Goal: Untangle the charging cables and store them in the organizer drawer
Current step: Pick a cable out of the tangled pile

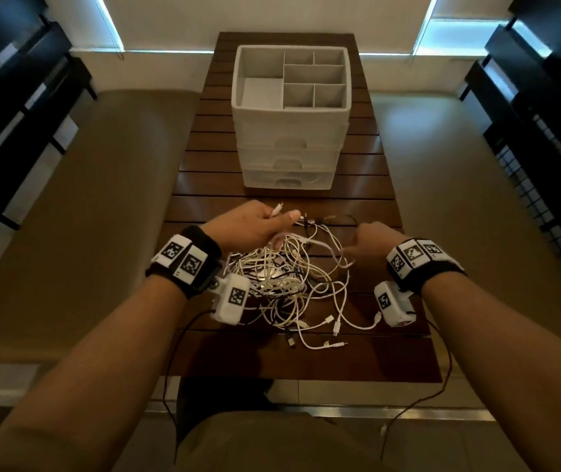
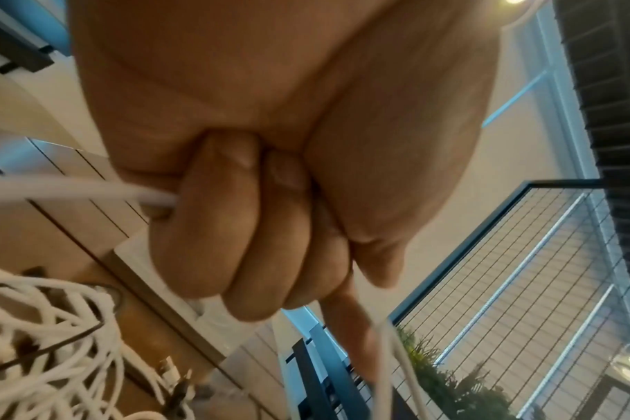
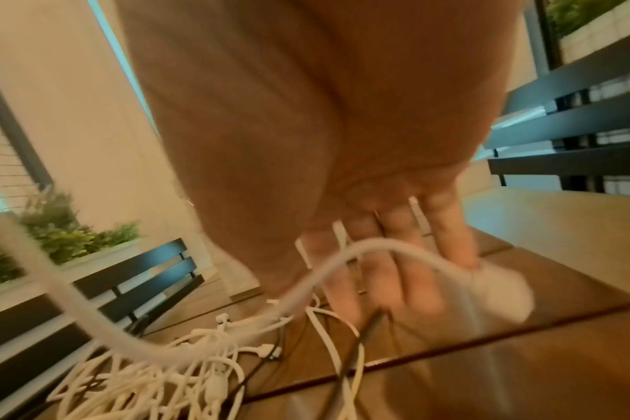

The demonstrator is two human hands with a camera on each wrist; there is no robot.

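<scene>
At left, the left hand [image 1: 250,223] closes its curled fingers [image 2: 213,227] round a white cable [image 2: 72,189], the plug ends poking out past the thumb toward the organizer; the grip looks meant to anchor one end while the rest is worked loose. Centre frame, the tangle of charging cables [image 1: 289,281], mostly white with a few dark strands, lies heaped on the slatted wooden tabletop [image 1: 374,356] between both wrists, loose connectors trailing toward the near edge. Beyond it stands the white organizer [image 1: 291,114], its divided top tray bare and its three drawers all shut, so a drawer must be pulled out before anything can be stowed. At right, the right hand [image 1: 372,245] reaches into the knot with fingers [image 3: 407,272] fairly straight, a thick white cable [image 3: 324,272] looping across them; motion blur makes it impossible to tell whether it pinches that cable. Dark slatted chairs [image 1: 16,107] flank the tabletop on both sides.
</scene>
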